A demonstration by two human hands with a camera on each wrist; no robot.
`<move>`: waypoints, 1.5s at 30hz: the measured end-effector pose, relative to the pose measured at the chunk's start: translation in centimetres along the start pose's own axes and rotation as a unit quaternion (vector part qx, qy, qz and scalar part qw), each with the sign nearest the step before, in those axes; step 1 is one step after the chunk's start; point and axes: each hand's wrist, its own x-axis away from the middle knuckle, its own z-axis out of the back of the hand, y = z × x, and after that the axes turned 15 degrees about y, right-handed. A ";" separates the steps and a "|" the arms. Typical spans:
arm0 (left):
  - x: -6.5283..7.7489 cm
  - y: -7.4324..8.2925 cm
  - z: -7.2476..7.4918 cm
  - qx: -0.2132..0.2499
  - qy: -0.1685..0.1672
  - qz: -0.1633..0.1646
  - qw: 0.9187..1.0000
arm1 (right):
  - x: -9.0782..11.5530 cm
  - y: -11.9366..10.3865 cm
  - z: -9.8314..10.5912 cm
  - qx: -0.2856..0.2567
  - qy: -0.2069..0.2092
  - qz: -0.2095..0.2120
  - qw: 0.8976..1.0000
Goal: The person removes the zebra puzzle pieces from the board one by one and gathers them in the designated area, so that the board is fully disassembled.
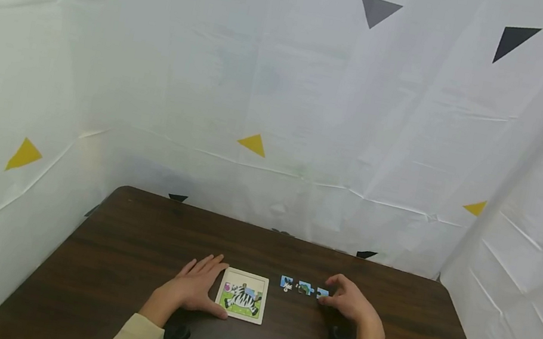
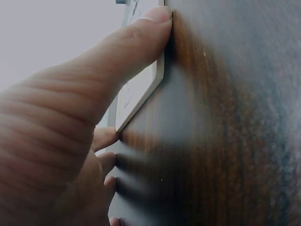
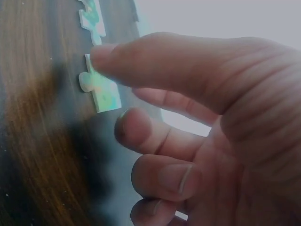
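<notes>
A square zebra puzzle board (image 1: pixel 238 316) with a pale frame lies on the dark table. My left hand (image 1: pixel 198 287) spans its left side, thumb at the lower edge and index finger by the upper left corner, the fingers straight. In the left wrist view the thumb (image 2: pixel 141 35) rests along the frame's edge. Three loose puzzle pieces lie in a row right of the board: a zebra-head piece (image 1: pixel 286 282), a middle piece (image 1: pixel 305 288) and a right-hand piece (image 1: pixel 322 293). My right hand (image 1: pixel 353 305) is at the right-hand piece, thumb tip (image 3: pixel 106 56) over its edge, fingertips apart from the thumb.
The brown wooden table (image 1: pixel 151 233) extends around the board and pieces. Behind it and at both sides hangs a white curtain (image 1: pixel 290 94) with black, grey and yellow triangles. A dark wrist strap (image 1: pixel 175 337) shows at the left wrist.
</notes>
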 end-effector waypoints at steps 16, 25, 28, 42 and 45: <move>-0.2 -0.3 -0.2 0.005 0.007 -0.006 1.000 | -0.1 0.5 -0.3 -0.016 -0.002 -0.016 1.000; -0.3 -0.7 -0.7 0.004 0.012 -0.013 1.000 | 0.0 0.8 -0.1 -0.029 -0.012 -0.020 0.999; -0.3 -0.5 -0.6 0.000 0.013 -0.013 1.000 | 0.0 0.8 0.0 -0.036 -0.014 -0.027 0.999; -0.1 -0.3 -0.4 0.004 0.012 -0.008 1.000 | 0.0 0.8 -0.3 -0.051 0.016 -0.016 0.998; 0.1 0.0 0.1 0.011 0.007 -0.007 1.000 | -0.1 0.4 -0.6 -0.047 0.025 -0.002 0.999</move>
